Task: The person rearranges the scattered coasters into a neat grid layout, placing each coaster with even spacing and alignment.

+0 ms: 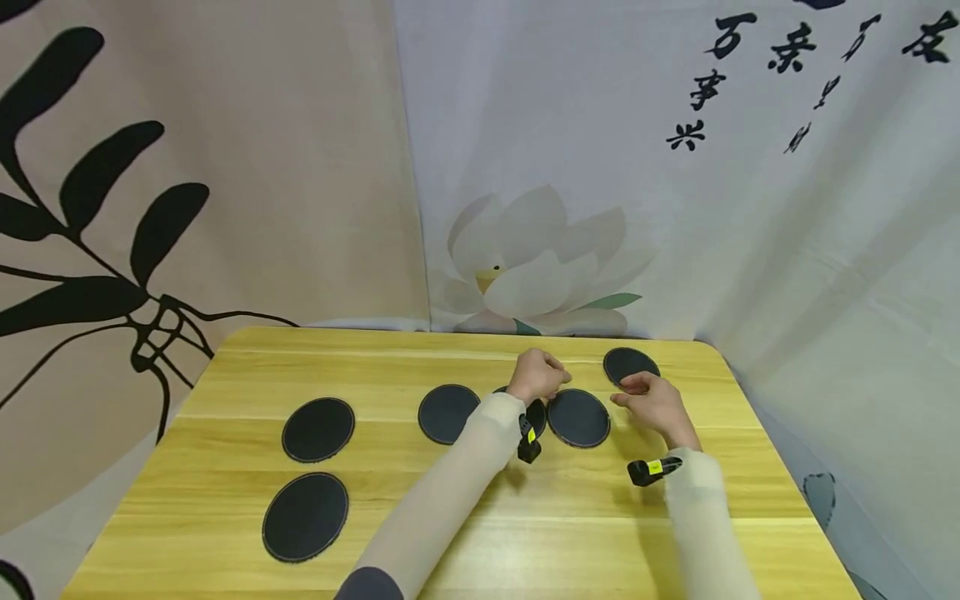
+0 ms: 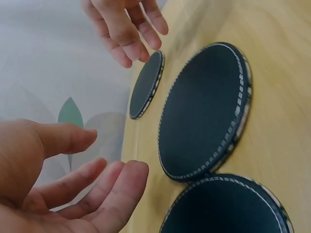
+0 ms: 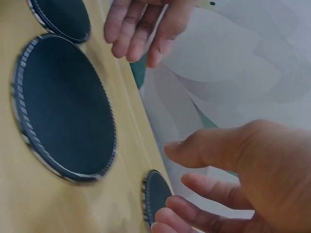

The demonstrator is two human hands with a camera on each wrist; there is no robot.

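My left hand (image 1: 537, 377) hovers with loosely bent fingers above the back of the table, nothing in its grasp. Beneath its wrist lies a black round coaster (image 1: 536, 417), partly hidden by the sleeve. Directly right of that one is another coaster (image 1: 578, 418) with a pale stitched rim; the two meet edge to edge in the left wrist view. My right hand (image 1: 654, 407) is also empty, its thumb and fingers apart, and it overlaps the lower edge of the far right coaster (image 1: 628, 363) in the head view.
Left of the hands a coaster (image 1: 447, 414) lies beside my left forearm. Two more, an upper coaster (image 1: 318, 429) and a lower coaster (image 1: 305, 517), lie toward the left side of the wooden table (image 1: 570, 533). A printed curtain (image 1: 300, 167) hangs behind the table.
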